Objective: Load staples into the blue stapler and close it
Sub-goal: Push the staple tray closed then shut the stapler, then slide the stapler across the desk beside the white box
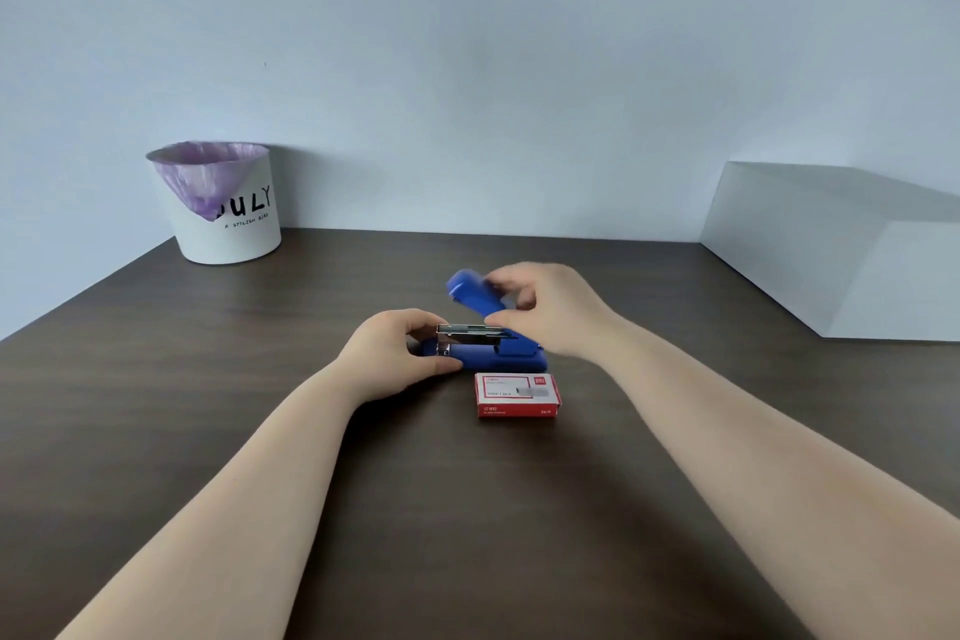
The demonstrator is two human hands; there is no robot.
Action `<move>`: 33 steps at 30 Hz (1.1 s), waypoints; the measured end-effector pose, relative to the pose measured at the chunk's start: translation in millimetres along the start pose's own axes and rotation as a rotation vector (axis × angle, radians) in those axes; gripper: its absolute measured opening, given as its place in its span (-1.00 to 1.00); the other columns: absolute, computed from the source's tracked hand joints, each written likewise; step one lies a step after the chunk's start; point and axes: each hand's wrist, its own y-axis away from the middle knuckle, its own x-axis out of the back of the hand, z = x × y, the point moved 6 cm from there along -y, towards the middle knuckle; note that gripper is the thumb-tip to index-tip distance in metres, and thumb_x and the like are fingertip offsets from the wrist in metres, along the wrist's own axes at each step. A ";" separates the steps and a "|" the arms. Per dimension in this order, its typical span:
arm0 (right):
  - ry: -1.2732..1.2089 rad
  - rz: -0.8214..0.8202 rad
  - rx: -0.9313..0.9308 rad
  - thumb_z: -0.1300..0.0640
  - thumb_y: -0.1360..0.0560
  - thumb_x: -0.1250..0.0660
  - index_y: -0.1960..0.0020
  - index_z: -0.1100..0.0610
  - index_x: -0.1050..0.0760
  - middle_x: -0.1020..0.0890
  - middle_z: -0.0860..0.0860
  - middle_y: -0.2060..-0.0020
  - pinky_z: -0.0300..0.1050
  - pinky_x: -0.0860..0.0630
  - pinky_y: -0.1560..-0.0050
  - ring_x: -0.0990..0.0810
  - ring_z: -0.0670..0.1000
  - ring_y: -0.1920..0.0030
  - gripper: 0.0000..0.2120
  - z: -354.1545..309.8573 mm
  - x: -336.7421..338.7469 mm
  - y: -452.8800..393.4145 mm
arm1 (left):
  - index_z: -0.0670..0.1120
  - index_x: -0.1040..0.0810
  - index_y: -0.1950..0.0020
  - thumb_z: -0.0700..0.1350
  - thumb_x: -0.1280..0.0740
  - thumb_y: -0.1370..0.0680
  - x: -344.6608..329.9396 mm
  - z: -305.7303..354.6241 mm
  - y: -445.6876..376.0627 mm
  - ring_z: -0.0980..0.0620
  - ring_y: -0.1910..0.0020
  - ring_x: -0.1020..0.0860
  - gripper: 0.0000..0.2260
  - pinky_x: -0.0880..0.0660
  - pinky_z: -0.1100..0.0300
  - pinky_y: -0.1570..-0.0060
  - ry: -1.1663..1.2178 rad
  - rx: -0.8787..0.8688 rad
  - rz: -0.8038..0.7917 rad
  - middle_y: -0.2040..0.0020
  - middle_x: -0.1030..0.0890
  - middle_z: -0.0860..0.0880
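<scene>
Head view: near the centre of the frame, slightly right, one blue stapler [488,351] lies on the dark wood-grain table [208,405] with its top swung open. The blue base sits flat on the surface, its length running left to right. Above it the silver metal staple channel [470,334] is exposed and lies level; whether staples sit in it is too small to tell. The blue top cover [467,294] is tilted up and back toward the upper left, hinged at the right end of the body.

The left hand [400,353] sits at the left end of the stapler, thumb on the near side of the base and fingers curled over the far side by the front of the channel, clasping that end. The right hand [545,307] comes from the right and closes its fingers and thumb on the raised cover, pinching it.

Just below the stapler in the frame, close beside the base, lies one red and white staple box [517,395], flat with its lid closed.

At the upper left stands one white bin [228,218] with black lettering and a purple liner. At the right edge sits one pale grey box [841,244]. Two bare forearms reach in from the bottom corners.
</scene>
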 end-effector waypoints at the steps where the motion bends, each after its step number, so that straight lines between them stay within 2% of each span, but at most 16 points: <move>1: 0.035 -0.046 0.006 0.14 -0.44 -0.41 -0.23 0.08 -0.52 -0.64 0.01 -0.13 -0.28 -0.36 0.06 -0.49 -0.10 0.10 -0.64 -1.1 -7.5 -0.3 | 0.04 -0.61 -0.08 0.00 -0.51 -0.34 0.2 -0.3 0.3 0.14 0.21 -0.52 -0.67 -0.39 0.25 0.09 -0.002 0.005 -0.002 0.09 -0.63 0.08; 4: 0.092 -0.094 0.007 0.14 -0.47 -0.37 -0.25 0.10 -0.51 -0.62 0.01 -0.17 -0.28 -0.31 0.02 -0.43 -0.14 0.08 -0.65 -0.6 -17.0 -0.4 | 0.03 -0.61 -0.10 0.02 -0.51 -0.34 0.6 -1.1 0.6 0.08 0.15 -0.53 -0.66 -0.39 0.23 0.07 -0.002 0.022 -0.013 0.06 -0.65 0.04; 7: 0.093 -0.090 -0.002 0.12 -0.47 -0.37 -0.24 0.08 -0.51 -0.62 0.00 -0.18 -0.26 -0.34 0.00 -0.51 -0.09 0.02 -0.66 4.0 -15.0 -0.4 | 0.03 -0.61 -0.11 0.02 -0.50 -0.34 0.5 0.4 -0.5 0.06 0.10 -0.55 -0.64 -0.40 0.22 0.05 0.001 0.021 -0.015 0.02 -0.65 0.02; 9: 0.118 -0.112 -0.026 0.08 -0.47 -0.37 -0.24 0.07 -0.51 -0.62 0.01 -0.17 -0.21 -0.42 -0.07 -0.57 -0.01 -0.09 -0.66 10.3 -15.8 0.5 | 0.04 -0.60 -0.12 0.02 -0.50 -0.34 0.6 1.5 -0.7 0.05 0.08 -0.55 -0.64 -0.40 0.22 0.04 -0.004 0.017 -0.014 0.00 -0.65 0.02; 11: 0.150 -0.130 -0.041 0.04 -0.47 -0.36 -0.23 0.06 -0.51 -0.63 0.01 -0.14 -0.11 -0.48 -0.14 -0.57 0.03 -0.12 -0.66 15.2 -16.7 1.8 | 0.05 -0.59 -0.13 0.02 -0.50 -0.35 0.8 2.2 -0.4 0.05 0.07 -0.55 -0.63 -0.40 0.21 0.03 -0.011 0.016 -0.014 0.00 -0.64 0.02; 14: 0.145 -0.059 -0.018 0.00 -0.47 -0.35 -0.29 0.05 -0.46 -0.63 -0.02 -0.13 0.00 -0.48 -0.21 -0.54 0.01 -0.15 -0.59 17.6 -12.8 5.3 | 0.04 -0.59 -0.12 0.04 -0.50 -0.34 0.4 0.5 -1.6 0.06 0.06 -0.53 -0.63 -0.38 0.22 0.04 -0.023 0.025 0.002 0.01 -0.63 0.04; 16: 0.094 -0.006 -0.015 -0.02 -0.47 -0.36 -0.31 0.04 -0.45 -0.62 -0.04 -0.13 -0.04 -0.45 -0.19 -0.51 -0.04 -0.11 -0.57 19.9 -9.4 9.6 | 0.04 -0.58 -0.12 0.07 -0.50 -0.33 0.2 -0.8 -3.1 0.08 0.07 -0.52 -0.62 -0.38 0.23 0.06 -0.046 0.028 0.021 0.02 -0.61 0.05; 20: 0.137 -0.064 -0.006 0.06 -0.50 -0.32 -0.28 0.04 -0.47 -0.62 -0.01 -0.08 -0.15 -0.44 -0.02 -0.50 -0.05 0.03 -0.65 31.6 -15.4 16.4 | 0.01 -0.54 -0.07 0.13 -0.51 -0.28 1.1 -3.7 -6.2 0.09 0.09 -0.52 -0.57 -0.40 0.24 0.12 -0.105 0.066 0.081 0.04 -0.56 0.06; 22: 0.135 -0.032 -0.015 0.08 -0.51 -0.31 -0.27 0.07 -0.48 -0.63 0.01 -0.06 -0.17 -0.42 0.02 -0.51 -0.03 0.05 -0.66 38.4 -12.6 18.7 | -0.04 -0.52 0.06 0.16 -0.51 -0.26 2.1 -4.6 -7.6 0.09 0.17 -0.50 -0.59 -0.39 0.24 0.26 -0.148 0.109 0.122 0.13 -0.54 0.06; 24: 0.140 0.016 -0.023 0.07 -0.49 -0.32 -0.21 0.09 -0.52 -0.64 0.02 -0.03 -0.15 -0.44 0.04 -0.54 0.01 0.06 -0.70 44.9 -9.0 21.8 | -0.08 -0.51 0.17 0.18 -0.49 -0.29 0.6 -4.6 -10.8 0.05 0.22 -0.49 -0.62 -0.37 0.20 0.32 -0.203 0.149 0.132 0.21 -0.54 0.04; 29: 0.115 0.197 -0.155 0.04 -0.45 -0.35 -0.08 0.11 -0.54 -0.64 0.04 0.06 -0.04 -0.51 0.03 -0.56 0.08 0.05 -0.75 81.6 10.8 34.9 | 0.00 -0.48 0.28 0.08 -0.39 -0.42 -6.2 3.3 -25.5 0.00 0.16 -0.51 -0.79 -0.42 0.15 0.18 -0.279 0.202 0.065 0.24 -0.55 0.04; 33: 0.091 0.301 -0.317 0.06 -0.45 -0.36 -0.08 0.14 -0.53 -0.64 0.07 0.05 -0.05 -0.48 0.02 -0.56 0.12 0.02 -0.75 130.2 38.7 47.8 | 0.03 -0.46 0.31 0.05 -0.34 -0.47 -20.5 29.2 -41.2 -0.03 0.14 -0.53 -0.81 -0.43 0.14 0.15 -0.285 0.178 0.075 0.26 -0.55 0.07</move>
